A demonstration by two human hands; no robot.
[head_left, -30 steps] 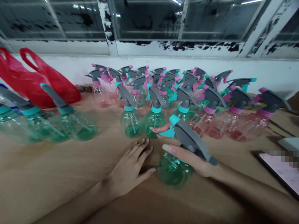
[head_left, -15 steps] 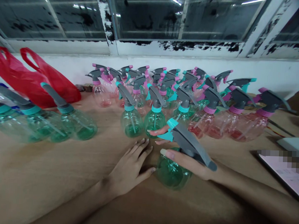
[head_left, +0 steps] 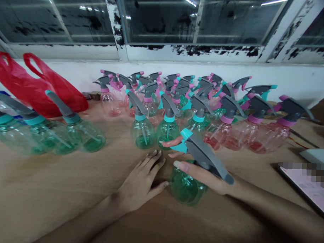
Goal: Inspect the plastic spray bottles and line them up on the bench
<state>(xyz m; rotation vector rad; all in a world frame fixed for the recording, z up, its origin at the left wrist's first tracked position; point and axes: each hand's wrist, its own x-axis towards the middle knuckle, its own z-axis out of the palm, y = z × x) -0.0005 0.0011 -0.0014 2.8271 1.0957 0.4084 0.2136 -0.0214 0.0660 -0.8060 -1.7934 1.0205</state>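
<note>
My right hand [head_left: 202, 174] grips a green-tinted plastic spray bottle [head_left: 185, 186] around its neck, under the grey trigger head with a teal collar. Its fingertips reach towards a neighbouring green spray bottle [head_left: 167, 134]. My left hand [head_left: 141, 181] lies flat on the tan table [head_left: 56, 178], fingers spread and holding nothing, close to the held bottle's base. Packed in front of me stand many more spray bottles, green ones with teal collars and pink-tinted ones [head_left: 267, 137] with pink collars.
Several green spray bottles [head_left: 84, 134] lie on their sides at the left, before a red plastic bag [head_left: 38, 92]. At the right are a white box [head_left: 316, 155] and a tablet [head_left: 305, 186]. A white wall and peeling window frame [head_left: 164, 52] bound the table's back.
The spray bottle in my right hand has shifted slightly left and tilted a little. My left hand and the standing bottles have not visibly moved.
</note>
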